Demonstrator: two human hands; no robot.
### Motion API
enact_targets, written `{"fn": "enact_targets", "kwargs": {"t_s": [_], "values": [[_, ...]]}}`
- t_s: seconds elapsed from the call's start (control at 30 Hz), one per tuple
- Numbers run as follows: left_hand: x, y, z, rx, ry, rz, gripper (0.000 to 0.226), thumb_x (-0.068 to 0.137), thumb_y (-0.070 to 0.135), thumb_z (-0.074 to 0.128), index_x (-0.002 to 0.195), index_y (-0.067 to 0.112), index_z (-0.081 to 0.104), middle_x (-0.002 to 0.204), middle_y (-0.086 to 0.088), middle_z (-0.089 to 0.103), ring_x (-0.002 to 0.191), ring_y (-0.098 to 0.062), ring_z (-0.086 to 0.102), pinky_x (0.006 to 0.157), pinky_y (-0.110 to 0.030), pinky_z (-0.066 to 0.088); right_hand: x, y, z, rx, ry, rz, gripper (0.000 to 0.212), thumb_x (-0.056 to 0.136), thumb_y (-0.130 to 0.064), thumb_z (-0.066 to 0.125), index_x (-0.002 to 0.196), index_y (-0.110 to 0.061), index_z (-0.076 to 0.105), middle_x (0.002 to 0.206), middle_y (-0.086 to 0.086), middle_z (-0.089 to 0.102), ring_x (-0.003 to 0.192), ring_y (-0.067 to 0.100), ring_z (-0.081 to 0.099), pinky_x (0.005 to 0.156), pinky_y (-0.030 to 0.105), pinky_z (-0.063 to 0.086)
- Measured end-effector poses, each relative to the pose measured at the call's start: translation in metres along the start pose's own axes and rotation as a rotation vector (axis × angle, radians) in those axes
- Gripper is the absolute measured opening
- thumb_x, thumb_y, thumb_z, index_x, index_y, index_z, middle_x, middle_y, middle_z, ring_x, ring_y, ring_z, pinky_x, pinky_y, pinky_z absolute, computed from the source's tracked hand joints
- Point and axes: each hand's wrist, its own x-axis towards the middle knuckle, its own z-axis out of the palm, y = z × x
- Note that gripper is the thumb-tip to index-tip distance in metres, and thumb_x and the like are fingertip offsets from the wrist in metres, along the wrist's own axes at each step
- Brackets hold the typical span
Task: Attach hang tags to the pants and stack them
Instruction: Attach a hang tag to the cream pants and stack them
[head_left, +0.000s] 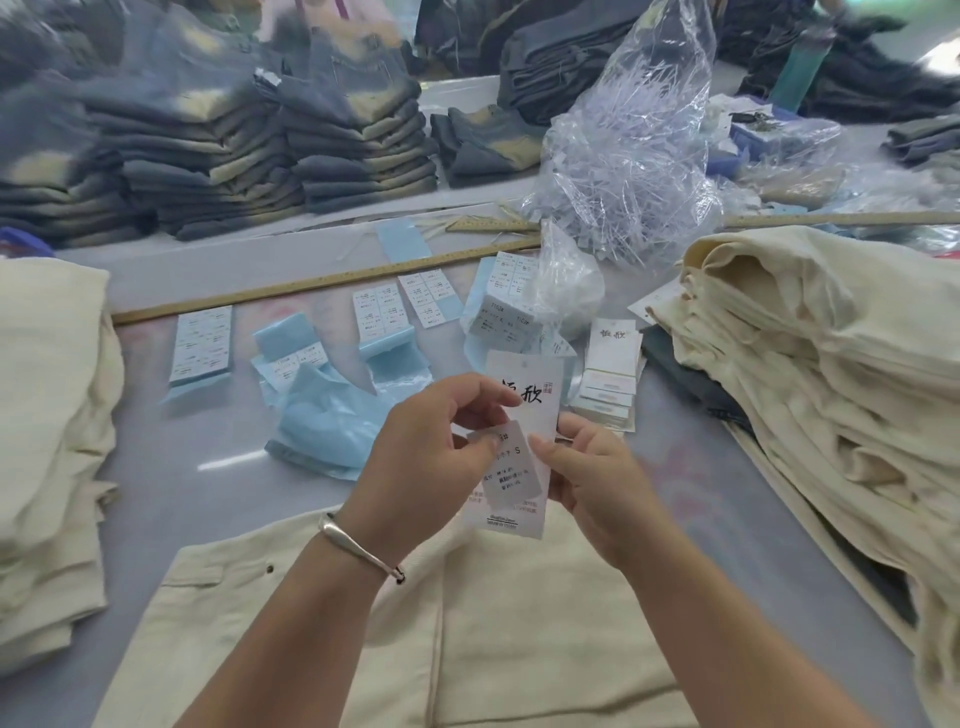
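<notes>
White hang tag (535, 384) pinched between hands (431, 447), seemingly.

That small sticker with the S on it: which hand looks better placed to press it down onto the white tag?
Probably the left hand: it pinches the sticker over the hang tag, while the right hand holds the tag's edge.

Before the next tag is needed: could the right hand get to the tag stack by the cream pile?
Probably yes. The tag stack lies just beyond the right hand with nothing between, but that hand holds a hang tag.
</notes>
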Motion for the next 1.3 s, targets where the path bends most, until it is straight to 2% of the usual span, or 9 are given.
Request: {"fn": "enact_targets", "kwargs": {"t_s": [0.1, 0.23, 0.47, 0.73, 0.87, 0.97, 1.1, 1.2, 1.3], "values": [[-0.003, -0.001, -0.004, -0.013, -0.008, -0.007, 0.037, 0.082, -0.005, 0.065, 0.097, 0.029, 0.07, 0.082, 0.012, 0.069, 0.087, -0.005, 0.066, 0.072, -0.024, 0.057, -0.004, -0.006, -0.001, -0.018, 0.001, 0.029, 0.027, 0.096, 0.0, 0.047, 0.116, -0.004, 0.064, 0.108, 0.021, 0.071, 0.092, 0.033, 0.068, 0.087, 0.047, 0.053], [-0.002, 0.002, -0.009, -0.019, -0.028, -0.02, 0.036, 0.082, -0.004, 0.065, 0.095, 0.03, 0.069, 0.082, 0.011, 0.069, 0.086, -0.005, 0.066, 0.072, -0.025, 0.057, -0.006, -0.014, -0.002, -0.015, -0.073, 0.112, 0.03, 0.096, 0.003, 0.041, 0.116, 0.003, 0.064, 0.109, 0.025, 0.069, 0.094, 0.037, 0.067, 0.082, 0.045, 0.055], [0.003, 0.009, -0.007, 0.023, -0.08, -0.021, 0.034, 0.081, -0.002, 0.068, 0.093, 0.03, 0.069, 0.086, 0.008, 0.069, 0.086, -0.003, 0.064, 0.076, -0.027, 0.056, -0.009, -0.022, -0.003, -0.019, -0.145, 0.167, 0.033, 0.092, 0.006, 0.038, 0.098, 0.002, 0.071, 0.092, 0.021, 0.073, 0.078, 0.028, 0.07, 0.065, 0.034, 0.057], [0.003, 0.011, 0.003, 0.043, -0.122, -0.018, 0.029, 0.078, 0.001, 0.072, 0.096, 0.023, 0.07, 0.086, 0.006, 0.069, 0.086, -0.008, 0.065, 0.076, -0.03, 0.057, -0.01, -0.029, -0.006, -0.009, -0.189, 0.18, 0.036, 0.092, 0.002, 0.036, 0.11, 0.011, 0.065, 0.1, 0.029, 0.068, 0.085, 0.035, 0.066, 0.068, 0.036, 0.055], [0.002, 0.011, 0.006, 0.111, -0.13, 0.007, 0.028, 0.077, 0.004, 0.073, 0.096, 0.025, 0.07, 0.087, 0.007, 0.068, 0.086, -0.005, 0.063, 0.075, -0.029, 0.056, -0.012, -0.03, -0.005, 0.039, -0.208, 0.177, 0.036, 0.091, 0.002, 0.036, 0.112, 0.013, 0.063, 0.099, 0.027, 0.068, 0.083, 0.034, 0.067, 0.064, 0.034, 0.055], [0.001, 0.012, 0.007, 0.157, -0.127, 0.025, 0.029, 0.077, 0.006, 0.073, 0.097, 0.027, 0.069, 0.092, 0.008, 0.066, 0.089, -0.004, 0.062, 0.077, -0.028, 0.055, -0.014, -0.032, -0.004, 0.042, -0.249, 0.163, 0.038, 0.09, -0.001, 0.035, 0.112, 0.01, 0.064, 0.097, 0.024, 0.069, 0.084, 0.033, 0.068, 0.068, 0.035, 0.056], [0.001, 0.014, 0.007, 0.239, -0.098, 0.08, 0.031, 0.078, 0.01, 0.075, 0.1, 0.03, 0.067, 0.095, 0.01, 0.064, 0.091, -0.003, 0.06, 0.078, -0.025, 0.051, -0.015, -0.034, -0.001, 0.065, -0.273, 0.105, 0.035, 0.079, -0.008, 0.05, 0.107, 0.003, 0.068, 0.091, 0.016, 0.071, 0.077, 0.026, 0.068, 0.067, 0.032, 0.056], [0.0, 0.017, 0.007, 0.326, -0.054, 0.134, 0.032, 0.078, 0.013, 0.076, 0.104, 0.029, 0.068, 0.094, 0.012, 0.063, 0.09, -0.003, 0.058, 0.079, -0.022, 0.048, -0.015, -0.034, 0.002, 0.086, -0.262, 0.069, 0.042, 0.076, -0.005, 0.057, 0.116, -0.001, 0.065, 0.095, 0.014, 0.072, 0.076, 0.023, 0.069, 0.07, 0.033, 0.056], [-0.001, 0.016, 0.007, 0.411, -0.017, 0.173, 0.039, 0.078, 0.02, 0.078, 0.113, 0.032, 0.067, 0.106, 0.016, 0.063, 0.105, -0.008, 0.052, 0.09, -0.021, 0.04, -0.014, -0.035, 0.003, 0.095, -0.219, 0.033, 0.043, 0.073, -0.006, 0.062, 0.117, -0.003, 0.063, 0.096, 0.016, 0.07, 0.075, 0.023, 0.067, 0.072, 0.033, 0.055]]}}
